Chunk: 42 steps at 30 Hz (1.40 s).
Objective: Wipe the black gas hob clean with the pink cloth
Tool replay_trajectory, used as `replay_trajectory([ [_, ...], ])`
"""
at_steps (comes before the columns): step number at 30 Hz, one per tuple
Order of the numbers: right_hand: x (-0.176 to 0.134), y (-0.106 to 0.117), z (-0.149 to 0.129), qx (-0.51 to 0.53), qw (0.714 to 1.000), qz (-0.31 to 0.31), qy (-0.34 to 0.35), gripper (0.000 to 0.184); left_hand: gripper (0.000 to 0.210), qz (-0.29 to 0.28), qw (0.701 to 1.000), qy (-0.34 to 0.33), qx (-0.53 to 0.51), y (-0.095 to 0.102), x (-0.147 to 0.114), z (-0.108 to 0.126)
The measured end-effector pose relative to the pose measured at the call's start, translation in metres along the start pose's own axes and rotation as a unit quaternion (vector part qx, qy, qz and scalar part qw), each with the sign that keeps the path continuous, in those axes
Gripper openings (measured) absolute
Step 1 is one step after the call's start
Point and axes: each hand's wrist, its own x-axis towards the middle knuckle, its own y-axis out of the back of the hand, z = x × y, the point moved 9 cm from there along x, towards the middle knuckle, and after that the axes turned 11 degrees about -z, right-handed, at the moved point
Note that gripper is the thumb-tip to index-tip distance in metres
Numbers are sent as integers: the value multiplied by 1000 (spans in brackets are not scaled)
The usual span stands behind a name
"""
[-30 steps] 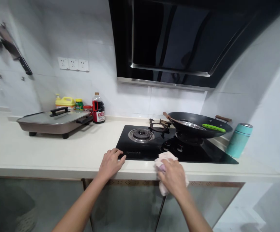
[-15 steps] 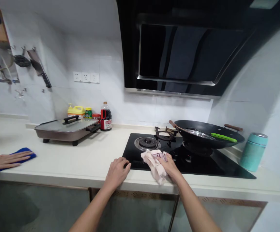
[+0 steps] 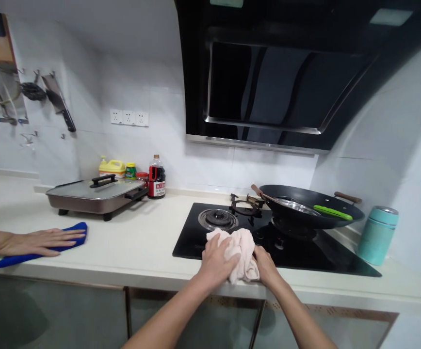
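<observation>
A pale pink cloth (image 3: 242, 249) is bunched up at the front edge of the black gas stove (image 3: 327, 254). My left hand (image 3: 216, 261) grips the cloth from its left side, fingers bent over it. On the other side my right hand (image 3: 266, 265) has its fingers closed at the cloth's right edge, the fingertips partly hidden by the folds. Just behind the cloth lies the left burner (image 3: 218, 219), with no pot support over it.
A wok (image 3: 305, 223) with a green-handled utensil sits on the right burner, beside a turquoise flask (image 3: 378, 237). To the left stand a lidded electric pan (image 3: 87, 202) and a soy sauce bottle (image 3: 157, 179). Another person's hand (image 3: 43, 241) presses a blue cloth (image 3: 77, 235) on the counter.
My left hand has moved right from the counter onto the pink cloth, which is now more bunched between both hands. The other person's hand and blue cloth have slid right.
</observation>
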Motion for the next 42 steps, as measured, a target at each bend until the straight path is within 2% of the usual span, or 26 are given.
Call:
replay_trajectory([
  [2,-4,12,1,-23,999,-5,22,33,78,-63,998,30,12,-19,11,14],
  [4,-11,41,16,-61,997,28,29,32,83,-99,994,24,36,-31,16,26],
  [6,-24,81,50,-104,990,98,-1,36,78,-99,992,-18,70,-35,18,38],
  [9,-53,132,127,-164,964,182,-103,41,66,-98,986,-84,107,-41,19,49],
  [12,-83,150,190,-201,948,193,-153,46,61,-154,980,-70,105,-48,32,44],
  [14,-98,149,210,-204,950,191,-141,48,57,-165,979,-46,113,-45,49,39],
  [16,-106,146,214,-204,951,193,-132,49,54,-149,980,-28,131,-39,71,35],
  [20,-107,144,204,-214,945,191,-158,51,50,-123,979,-10,163,-37,120,32],
  [24,-104,144,196,-225,942,177,-173,51,54,-112,977,-5,184,-48,166,38],
  [29,-106,146,193,-218,944,178,-169,49,55,-113,975,-5,193,-69,216,58],
  [32,-106,147,192,-210,947,174,-169,48,61,-144,971,-21,187,-86,244,76],
  [35,-107,147,192,-209,947,168,-174,48,61,-216,957,-66,179,-111,261,99],
  [39,-108,149,192,-215,947,173,-165,48,68,-299,928,-130,179,-141,261,125],
  [42,-109,149,195,-215,947,181,-155,48,71,-317,918,-150,186,-147,258,126],
])
